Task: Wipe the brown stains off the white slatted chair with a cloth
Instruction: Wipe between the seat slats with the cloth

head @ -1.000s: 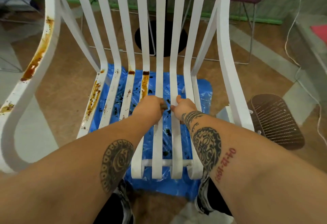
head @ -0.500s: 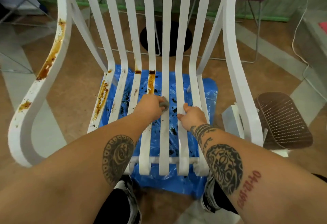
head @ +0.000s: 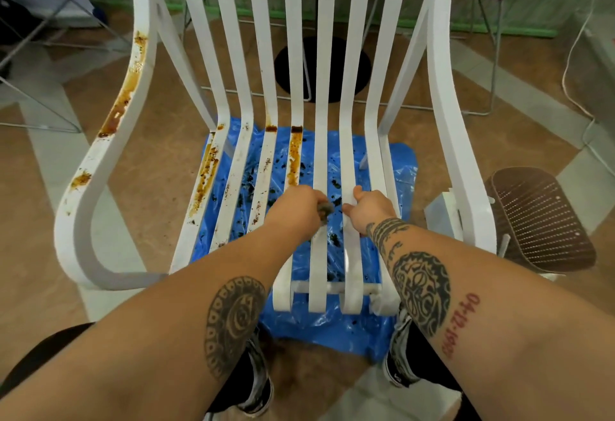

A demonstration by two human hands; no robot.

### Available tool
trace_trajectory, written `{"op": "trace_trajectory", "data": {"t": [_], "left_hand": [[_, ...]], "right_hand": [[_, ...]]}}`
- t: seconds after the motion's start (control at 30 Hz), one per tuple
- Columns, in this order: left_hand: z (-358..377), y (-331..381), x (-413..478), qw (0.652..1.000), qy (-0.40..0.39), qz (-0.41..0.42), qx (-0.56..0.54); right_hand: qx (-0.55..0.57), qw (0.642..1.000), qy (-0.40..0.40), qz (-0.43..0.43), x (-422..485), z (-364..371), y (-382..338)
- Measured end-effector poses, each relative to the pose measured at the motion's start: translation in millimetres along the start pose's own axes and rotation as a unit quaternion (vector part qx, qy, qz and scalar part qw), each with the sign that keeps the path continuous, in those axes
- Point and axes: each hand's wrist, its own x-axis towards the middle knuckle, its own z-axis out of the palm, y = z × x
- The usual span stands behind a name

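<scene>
The white slatted chair stands in front of me. Brown stains streak its left seat slats and its left armrest; the right slats look white. My left hand grips a small grey, soiled cloth against a middle seat slat. My right hand holds the neighbouring slat to the right, thumb up over it. Most of the cloth is hidden inside my fist.
A blue plastic sheet speckled with dark bits lies on the floor under the seat. A brown perforated basket sits at the right. Purple chairs stand behind, a white cable runs down the right, and my shoes are below the seat front.
The view has shifted a little, showing more of the left armrest. My left hand with the cloth has slid slightly along the middle slat; my right hand has kept its hold.
</scene>
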Motion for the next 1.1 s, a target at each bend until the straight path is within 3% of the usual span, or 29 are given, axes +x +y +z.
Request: {"op": "trace_trajectory", "data": {"t": [0.13,0.3,0.47,0.7,0.83,0.93,1.1], "left_hand": [[18.5,4.4,-16.5,0.999,-0.026,0.006,0.037],[-1.5,1.6,-21.8,0.992,-0.119,0.015,0.026],[-3.4,-3.1,-16.2,1.0,0.0,0.011,-0.025],[38.0,-4.0,-32.5,0.999,-0.029,0.018,-0.001],[43.0,-3.6,-46.8,0.999,-0.031,0.033,0.013],[50.7,-5.8,-58.5,0.999,-0.024,0.036,0.008],[58.8,-4.1,-82.4,0.999,-0.013,0.042,0.0]], "right_hand": [[-0.024,1.0,-0.013,0.004,-1.1,-2.4,-1.6],[-0.024,0.999,-0.023,0.007,-0.8,-3.8,-2.3],[-0.002,1.0,-0.01,0.003,0.3,-2.2,-0.5],[-0.014,1.0,-0.002,0.011,-9.2,4.0,-3.1],[0.064,0.997,-0.03,0.028,-14.7,8.0,5.6],[0.195,0.978,-0.062,0.049,-20.8,9.3,15.7],[0.255,0.964,-0.042,0.054,-55.7,11.3,19.3]]}}
